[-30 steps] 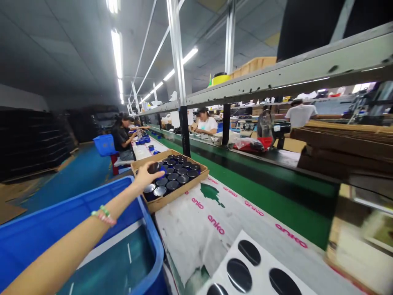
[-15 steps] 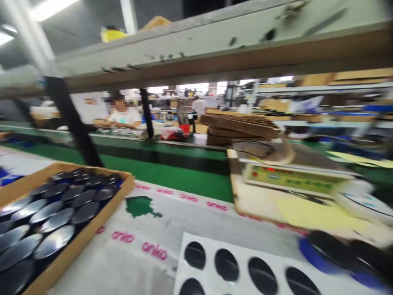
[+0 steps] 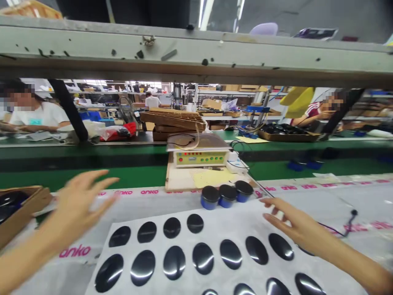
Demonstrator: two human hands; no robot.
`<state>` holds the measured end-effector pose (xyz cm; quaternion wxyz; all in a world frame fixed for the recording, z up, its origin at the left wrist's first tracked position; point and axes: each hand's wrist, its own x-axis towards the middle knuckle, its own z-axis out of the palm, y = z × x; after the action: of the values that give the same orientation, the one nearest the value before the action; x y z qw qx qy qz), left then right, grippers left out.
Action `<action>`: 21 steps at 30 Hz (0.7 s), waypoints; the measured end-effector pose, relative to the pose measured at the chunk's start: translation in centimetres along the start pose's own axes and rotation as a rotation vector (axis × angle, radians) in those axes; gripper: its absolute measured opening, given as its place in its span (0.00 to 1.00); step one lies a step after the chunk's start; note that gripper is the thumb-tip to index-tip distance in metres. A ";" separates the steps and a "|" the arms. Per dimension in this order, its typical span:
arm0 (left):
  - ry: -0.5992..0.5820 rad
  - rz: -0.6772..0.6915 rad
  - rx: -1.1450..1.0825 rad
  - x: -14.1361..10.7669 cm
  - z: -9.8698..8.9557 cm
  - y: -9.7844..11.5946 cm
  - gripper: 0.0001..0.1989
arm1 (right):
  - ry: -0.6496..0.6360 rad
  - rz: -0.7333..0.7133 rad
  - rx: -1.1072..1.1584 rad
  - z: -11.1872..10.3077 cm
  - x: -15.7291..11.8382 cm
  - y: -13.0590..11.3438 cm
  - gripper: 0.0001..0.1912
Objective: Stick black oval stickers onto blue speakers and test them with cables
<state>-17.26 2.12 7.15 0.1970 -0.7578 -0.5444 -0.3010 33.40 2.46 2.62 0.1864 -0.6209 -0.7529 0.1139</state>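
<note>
A white sheet (image 3: 211, 227) bearing rows of glossy black discs lies on the covered bench. Three blue round pieces with black tops (image 3: 226, 196) stand in a row at its back edge. Over the bench left of the sheet, my left hand (image 3: 81, 196) is raised with fingers spread, holding nothing. My right hand (image 3: 284, 217) hovers at the sheet's back right, right of the blue pieces, fingers apart and nothing between them.
At the left edge stands a cardboard tray (image 3: 30, 213) of black-topped pieces. Behind the sheet, a machine with a yellow-green panel (image 3: 201, 159) rests on a board. A shelf beam (image 3: 196, 51) spans overhead. Two people sit across the green conveyor (image 3: 138, 174).
The view has swung right, so the cardboard tray now shows only partly at the left. Both my hands have come into view.
</note>
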 end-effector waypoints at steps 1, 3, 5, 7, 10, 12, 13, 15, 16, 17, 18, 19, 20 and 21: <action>-0.075 0.091 -0.042 1.2 2.2 2.6 0.18 | 0.004 -0.033 -0.007 0.0 0.7 0.4 0.25; -0.222 0.251 -0.134 3.5 6.5 8.6 0.19 | -0.002 -0.105 -0.015 0.3 2.7 1.2 0.30; -0.305 0.334 -0.192 5.6 10.3 14.7 0.21 | -0.025 -0.174 -0.020 0.6 5.0 1.8 0.31; -0.377 0.373 -0.219 7.5 13.3 19.6 0.28 | -0.051 -0.236 -0.016 0.9 6.9 1.9 0.27; -0.474 0.356 -0.222 9.3 15.8 23.6 0.31 | -0.034 -0.304 0.006 1.3 7.9 1.3 0.20; -0.526 0.333 -0.220 9.7 16.2 24.0 0.28 | 0.013 -0.333 0.027 1.7 7.4 0.5 0.19; -0.547 0.325 -0.221 9.6 16.1 23.8 0.26 | 0.031 -0.346 0.037 2.0 6.9 0.0 0.20; -0.577 0.303 -0.225 9.3 15.6 22.9 0.25 | 0.044 -0.370 0.052 2.7 6.1 -0.9 0.19; -0.589 0.287 -0.224 9.0 15.3 22.2 0.26 | 0.039 -0.384 0.055 3.0 6.0 -1.3 0.18; -0.601 0.269 -0.221 8.8 15.1 21.6 0.26 | 0.032 -0.397 0.056 3.2 6.1 -1.5 0.18; -0.615 0.252 -0.218 8.5 15.0 21.0 0.27 | 0.027 -0.405 0.054 3.0 6.5 -1.4 0.17; -0.624 0.235 -0.213 8.2 15.0 20.5 0.30 | 0.034 -0.395 0.047 2.5 7.2 -0.9 0.16; -0.627 0.221 -0.206 7.8 15.0 20.0 0.34 | 0.058 -0.363 0.036 1.6 8.2 0.1 0.15; -0.615 0.212 -0.198 7.4 14.9 19.7 0.39 | 0.098 -0.306 0.019 0.2 9.4 1.6 0.15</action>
<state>6.58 10.24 1.63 -0.0208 -0.8808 -0.4648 -0.0877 33.17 12.02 3.08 0.2439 -0.5020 -0.8275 0.0611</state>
